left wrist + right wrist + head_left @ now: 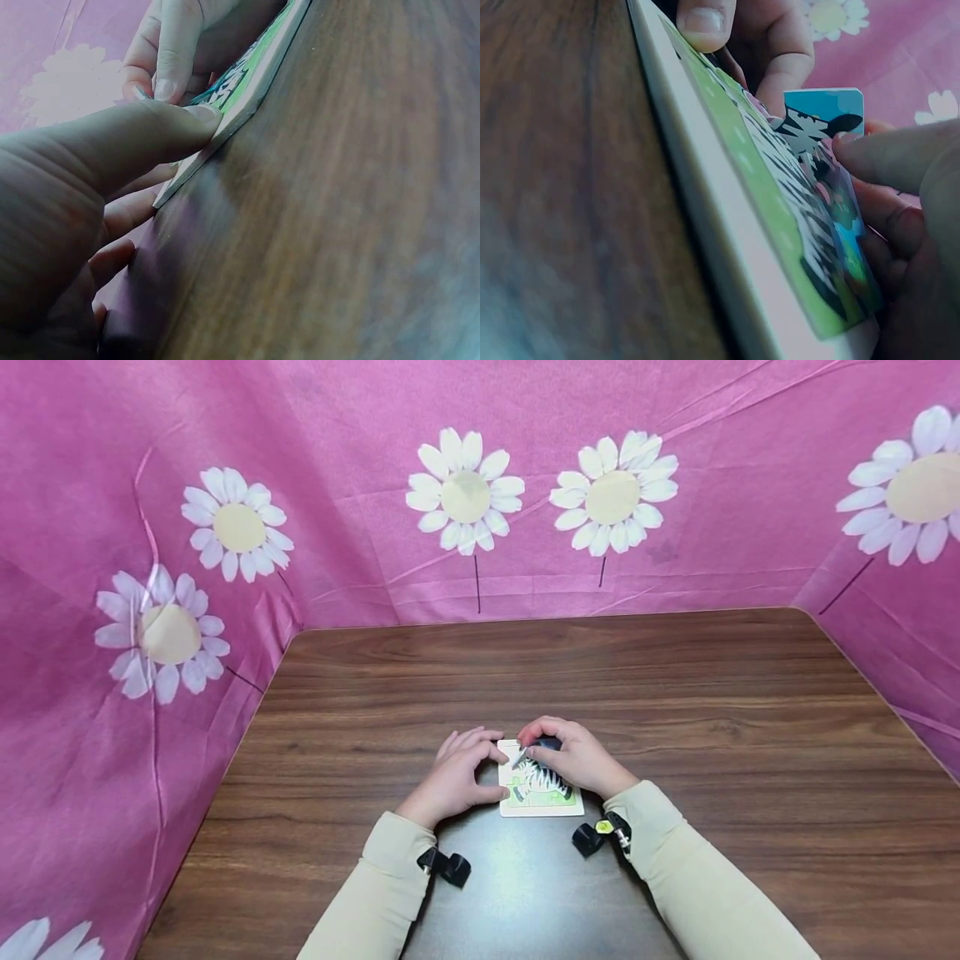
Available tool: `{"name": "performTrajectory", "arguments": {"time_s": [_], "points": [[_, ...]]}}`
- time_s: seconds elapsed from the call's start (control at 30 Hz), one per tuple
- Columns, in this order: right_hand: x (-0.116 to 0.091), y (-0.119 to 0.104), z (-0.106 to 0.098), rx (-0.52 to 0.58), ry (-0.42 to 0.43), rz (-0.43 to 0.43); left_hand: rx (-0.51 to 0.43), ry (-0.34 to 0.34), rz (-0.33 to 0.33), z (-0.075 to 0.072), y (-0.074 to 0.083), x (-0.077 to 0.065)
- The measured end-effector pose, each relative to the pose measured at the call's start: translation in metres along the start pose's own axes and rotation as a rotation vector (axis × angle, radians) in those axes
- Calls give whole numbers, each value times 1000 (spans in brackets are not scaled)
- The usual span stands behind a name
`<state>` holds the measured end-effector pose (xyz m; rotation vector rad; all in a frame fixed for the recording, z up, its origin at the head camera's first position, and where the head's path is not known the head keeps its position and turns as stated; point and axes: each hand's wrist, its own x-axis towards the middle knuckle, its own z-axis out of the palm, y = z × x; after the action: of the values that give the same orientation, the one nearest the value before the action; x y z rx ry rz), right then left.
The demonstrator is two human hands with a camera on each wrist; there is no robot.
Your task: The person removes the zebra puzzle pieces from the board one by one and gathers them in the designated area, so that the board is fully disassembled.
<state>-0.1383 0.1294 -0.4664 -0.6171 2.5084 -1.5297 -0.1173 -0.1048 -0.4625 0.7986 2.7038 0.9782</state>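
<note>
A small jigsaw board (pixel 542 812) with a pale frame lies on the table, showing a striped zebra (pixel 545 781) on green grass. At its left side, my left hand (pixel 459 774) holds the board, thumb (pixel 187 126) on the near part of the frame and fingers around the left edge. Over the board's upper part, my right hand (pixel 576 758) pinches a puzzle piece (pixel 832 103) between thumb and fingers. That piece shows a zebra's head on blue and is tilted up from the board. The fingers hide part of the picture's upper area.
The wood-grain table (pixel 675 693) extends around the board on all sides. A pink cloth (pixel 337 485) with white daisies hangs behind the table and at its sides. Black camera mounts (pixel 453 869) sit at both wrists, close above the tabletop.
</note>
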Motion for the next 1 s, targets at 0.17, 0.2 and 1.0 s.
{"name": "performTrajectory", "arguments": {"time_s": [0.17,0.2,1.0], "points": [[-1,3,-1,56,-17,-21,-9,-6,1,0,0,0],[-1,3,-1,62,-15,-21,-10,-7,1,0,0,0],[0,-4,1,34,-5,8,-3,-10,-1,-1,-2,0]]}}
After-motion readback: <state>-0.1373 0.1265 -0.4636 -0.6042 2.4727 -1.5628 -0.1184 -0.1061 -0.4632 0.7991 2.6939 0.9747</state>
